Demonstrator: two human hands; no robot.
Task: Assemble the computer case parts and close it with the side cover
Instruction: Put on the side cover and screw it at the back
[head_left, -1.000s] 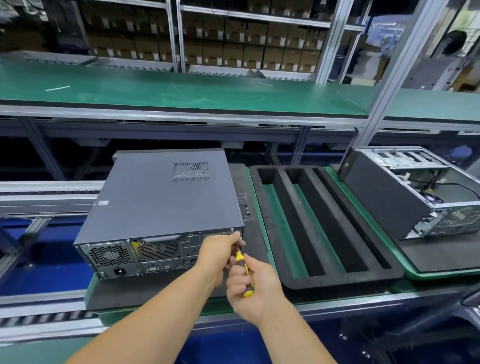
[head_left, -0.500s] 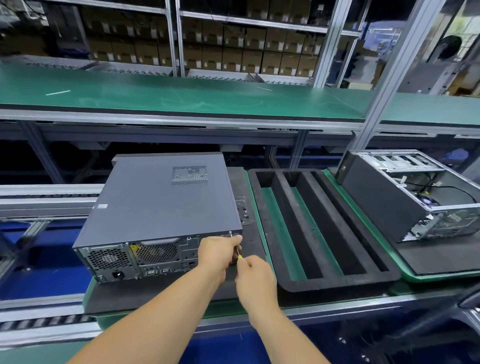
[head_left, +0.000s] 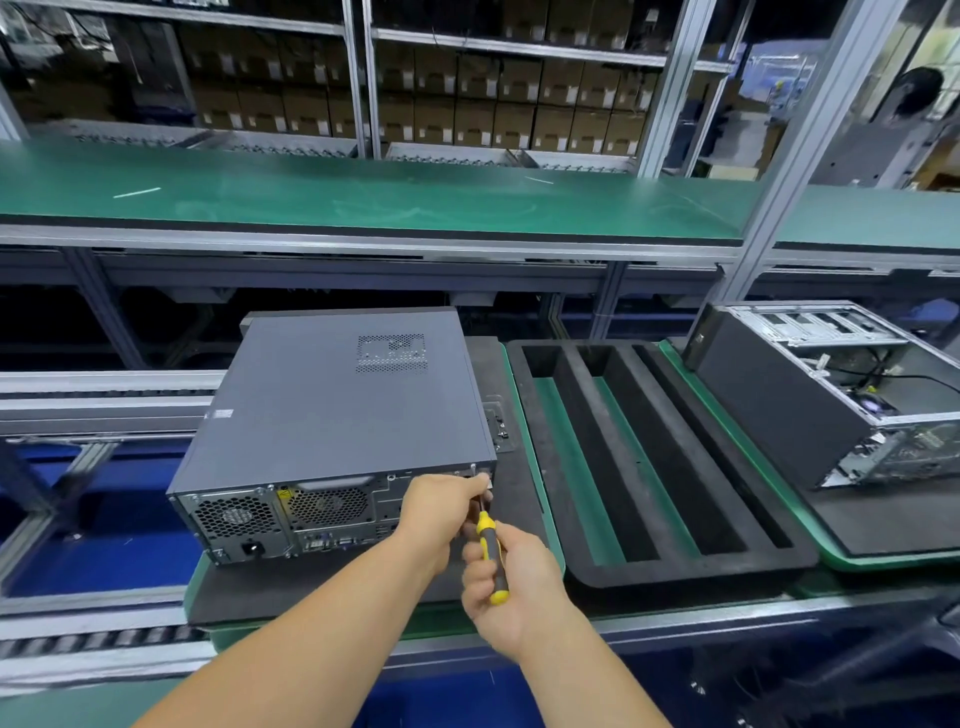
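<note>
Gripping the yellow-and-black screwdriver (head_left: 490, 556) in my right hand (head_left: 511, 587), fingers curled tight round its handle, I point its shaft up at the rear right corner of the computer case (head_left: 337, 431). My left hand (head_left: 441, 506) pinches at that same corner, fingertips closed beside the shaft. The case lies flat, side cover (head_left: 343, 395) on top, near the bench's front edge.

Grey computer case (head_left: 332, 410) flat on mat, side cover (head_left: 343, 384) on, rear w/ fans facing cam
</note>
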